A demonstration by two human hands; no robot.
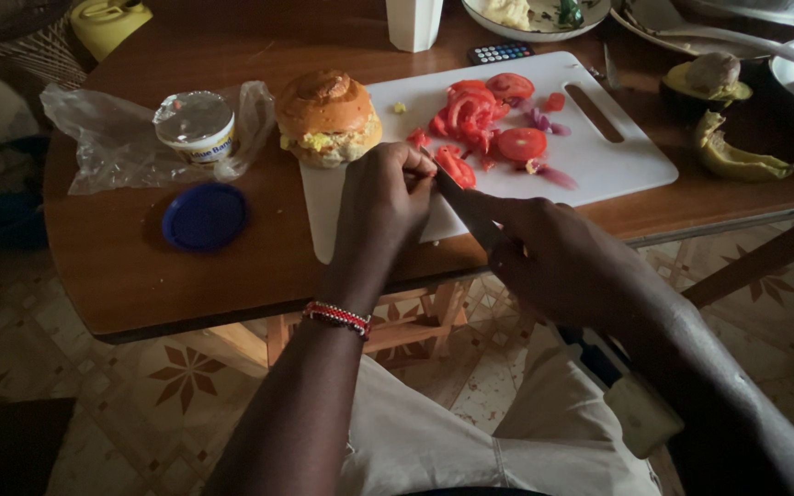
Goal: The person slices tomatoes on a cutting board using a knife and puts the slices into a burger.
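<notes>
- White cutting board (590,156) serves as landmark; it lies on a brown wooden table (121,266).
- Left hand (380,197) rests at the board's near edge, fingers curled, pinching a tomato piece (455,168).
- Right hand (544,253), just off the board's near edge, is closed on a knife (459,195); the blade meets the tomato piece beside the left fingertips.
- Tomato slices (480,115) lie mid-board, beyond both hands.
- A filled bun (328,118) sits at the board's left edge.

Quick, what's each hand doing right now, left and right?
Left hand: fingers pinched shut on a tomato piece on the cutting board.
Right hand: closed around a knife, blade at the tomato piece.
</notes>
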